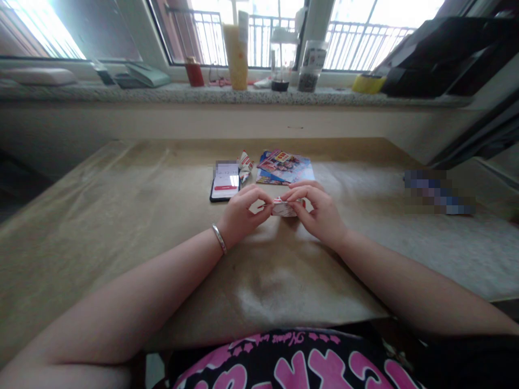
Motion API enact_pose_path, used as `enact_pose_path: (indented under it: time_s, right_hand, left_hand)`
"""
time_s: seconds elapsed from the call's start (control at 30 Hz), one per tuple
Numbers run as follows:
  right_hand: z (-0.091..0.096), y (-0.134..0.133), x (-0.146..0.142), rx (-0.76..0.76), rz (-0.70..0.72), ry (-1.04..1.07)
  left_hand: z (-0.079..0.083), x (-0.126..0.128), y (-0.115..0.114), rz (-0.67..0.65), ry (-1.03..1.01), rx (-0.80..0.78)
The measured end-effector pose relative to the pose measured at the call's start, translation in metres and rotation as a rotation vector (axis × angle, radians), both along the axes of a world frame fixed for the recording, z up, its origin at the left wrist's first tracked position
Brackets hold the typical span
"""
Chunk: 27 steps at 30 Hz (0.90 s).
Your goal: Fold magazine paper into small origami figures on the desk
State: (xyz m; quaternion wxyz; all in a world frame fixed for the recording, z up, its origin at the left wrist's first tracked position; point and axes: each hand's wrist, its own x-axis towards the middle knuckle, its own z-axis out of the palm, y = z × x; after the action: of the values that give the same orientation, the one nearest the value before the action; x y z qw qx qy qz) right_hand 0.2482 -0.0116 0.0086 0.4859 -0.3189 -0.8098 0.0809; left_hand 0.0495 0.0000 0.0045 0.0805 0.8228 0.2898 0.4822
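Observation:
Both my hands meet at the middle of the table over a small folded piece of red-and-white printed paper (283,207). My left hand (242,214), with a silver bangle at the wrist, pinches the paper's left end with thumb and fingers. Curled fingers of my right hand (316,210) press on the paper's right side. The paper rests on or just above the tan table covering (121,216). Much of the paper is hidden under my fingers.
A phone (225,182) with a lit screen lies just beyond my left hand. Next to it are a folded paper piece (245,163) and a colourful printed leaflet (285,166). The window sill behind holds a tall yellow cup (236,54), jars and a red container (194,73).

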Motion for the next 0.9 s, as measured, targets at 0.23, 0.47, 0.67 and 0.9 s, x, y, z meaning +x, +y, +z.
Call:
enact_pose_path:
  time_s: [0.23, 0.47, 0.67, 0.9]
  right_hand:
    - [-0.0013, 0.0012, -0.0002, 0.023, 0.037, -0.032]
    - [0.0024, 0.0003, 0.0009, -0.009, 0.023, -0.005]
    - [0.0029, -0.0009, -0.0015, 0.015, 0.038, -0.013]
    - [0.003, -0.0007, -0.0025, 0.048, 0.046, -0.019]
  left_hand:
    - [-0.0019, -0.0013, 0.0015, 0.014, 0.071, 0.049]
    - [-0.002, -0.0008, 0.002, 0.02, 0.064, 0.062]
    - [-0.0024, 0.0014, 0.0015, 0.004, 0.076, 0.103]
    - [-0.0022, 0.0015, 0.0007, 0.036, 0.121, 0.081]
